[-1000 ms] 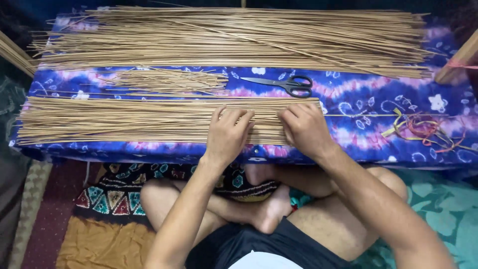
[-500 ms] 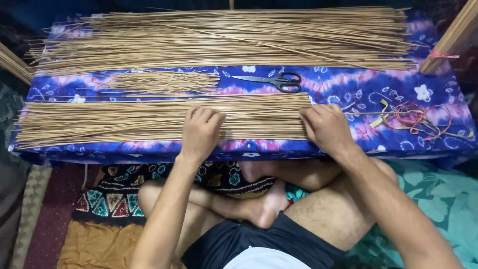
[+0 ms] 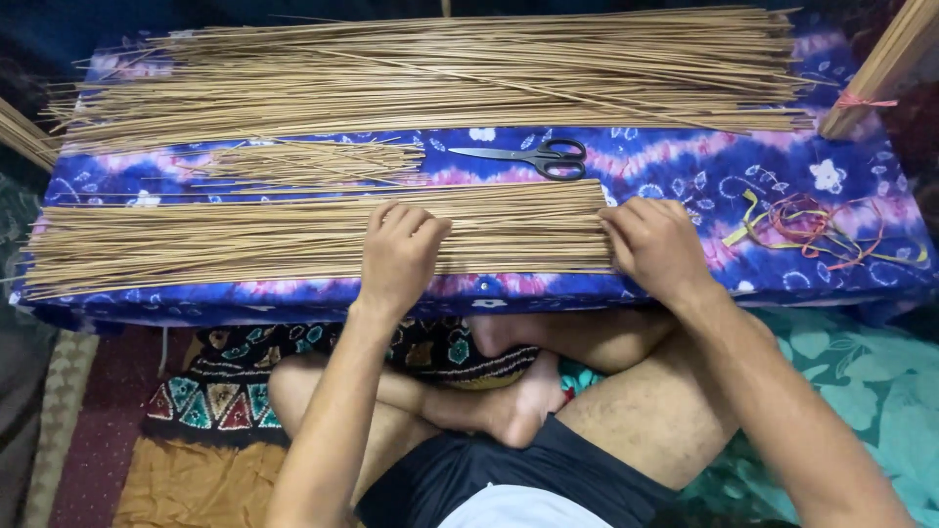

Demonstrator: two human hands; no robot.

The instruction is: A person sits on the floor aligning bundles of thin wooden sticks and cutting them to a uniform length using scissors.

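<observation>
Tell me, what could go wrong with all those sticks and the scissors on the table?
Maybe three things. The near row of sticks lies close to the front edge of the low table, so a push from the left hand could roll some off. The right hand presses the stick ends, which might poke or splinter. The scissors lie just behind the sticks, so reaching over could catch the blades.

Counter (image 3: 861,279): wearing a blue and purple tie-dye cloth.
Floor (image 3: 108,430): lying under patterned mats, red, orange and teal.
Light: falling evenly from above.
</observation>
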